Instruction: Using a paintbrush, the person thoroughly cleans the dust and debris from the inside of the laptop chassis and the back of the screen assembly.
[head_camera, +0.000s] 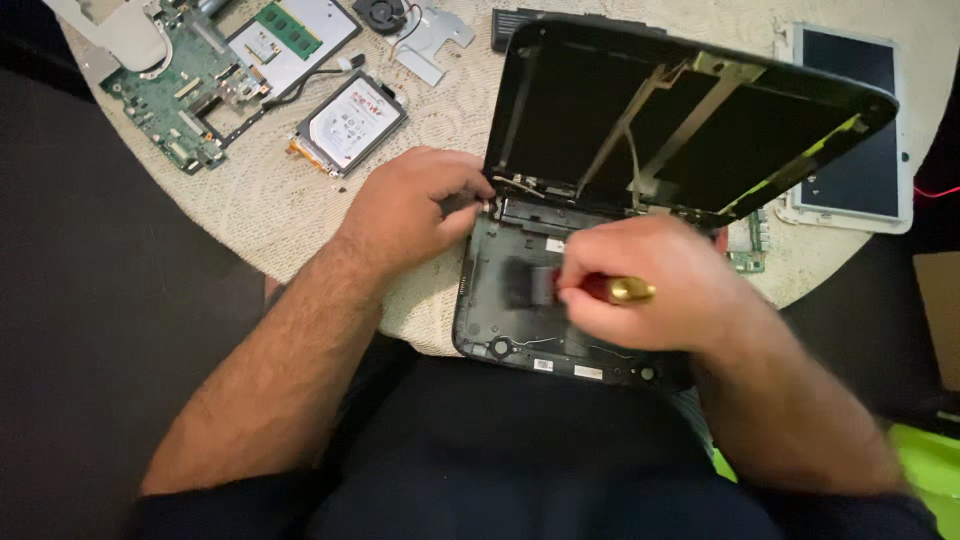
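Laptop shell (520, 300) on cream-clothed round table (270, 200), dark floor (80, 300) around.

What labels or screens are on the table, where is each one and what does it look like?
Hard drive: left of the left hand, silver rectangle with a white label.
Memory stick: top left, green strip with a pale label, on a grey plate.
Tablet: far right, white frame, dark screen.
Laptop lid: centre, black shell, screen panel removed.

Bright light on the round cream lace-covered table (290, 200), dark floor left of the left hand (405, 210), right hand (650, 285) blurry, corners dim
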